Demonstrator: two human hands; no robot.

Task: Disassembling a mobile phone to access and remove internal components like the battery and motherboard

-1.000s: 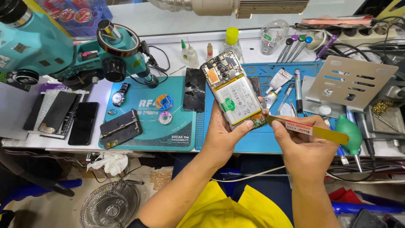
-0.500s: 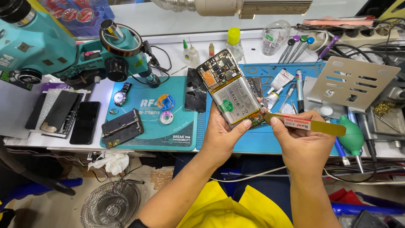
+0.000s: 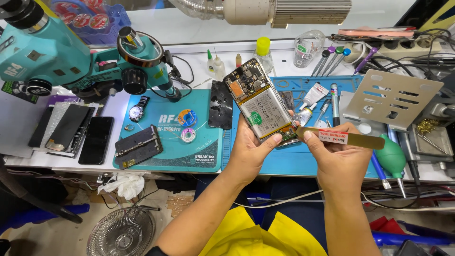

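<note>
1. My left hand (image 3: 250, 150) is closed around the bottom of the open phone (image 3: 259, 107). I hold it up over the blue mat (image 3: 289, 163), back cover off, insides facing me.
2. My right hand (image 3: 337, 156) pinches a thin gold pry tool (image 3: 342, 138). Its tip sits right at the phone's bottom edge.
3. I think the tip could slip and poke the white battery (image 3: 263, 113). That could happen if I push too hard or tilt the tool.
4. It could also scratch the tiny parts near the bottom if it slides sideways.
5. The phone could drop, since only one hand holds it and I'm pushing on it.
6. Farther off, the cover (image 3: 220, 111) lies on the teal mat (image 3: 167, 161), and the microscope (image 3: 71, 61) stands behind.
7. Since a moment ago, the tool sits a little higher and flatter. The phone is still tilted much the same way.
</note>
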